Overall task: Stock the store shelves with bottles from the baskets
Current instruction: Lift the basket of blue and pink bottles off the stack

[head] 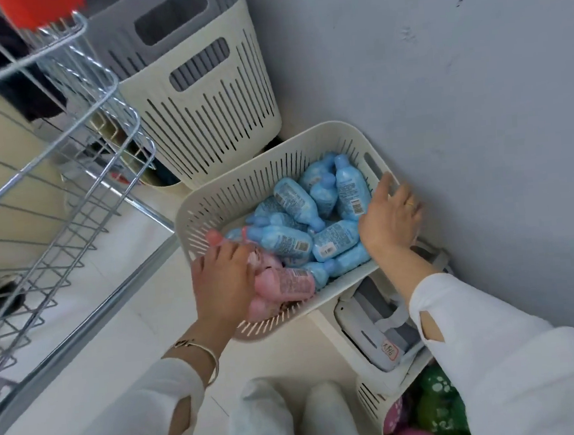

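Observation:
A cream slotted basket (242, 190) stands against the grey wall, filled with several blue bottles (289, 241) and a few pink bottles (292, 283) at its near left corner. My left hand (220, 281) reaches into that corner and grips a pink bottle, its fingers curled over it. My right hand (390, 217) rests on the basket's right rim beside the wall, fingers bent over the edge. The pink bottles lie partly hidden under my left hand.
Wire shelves (70, 186) rise at the left, with a red-capped item (40, 8) on top. Stacked cream and grey baskets (200, 97) stand behind. Below lie a basket with grey folded items (373, 327) and one with green and pink bottles (427, 408).

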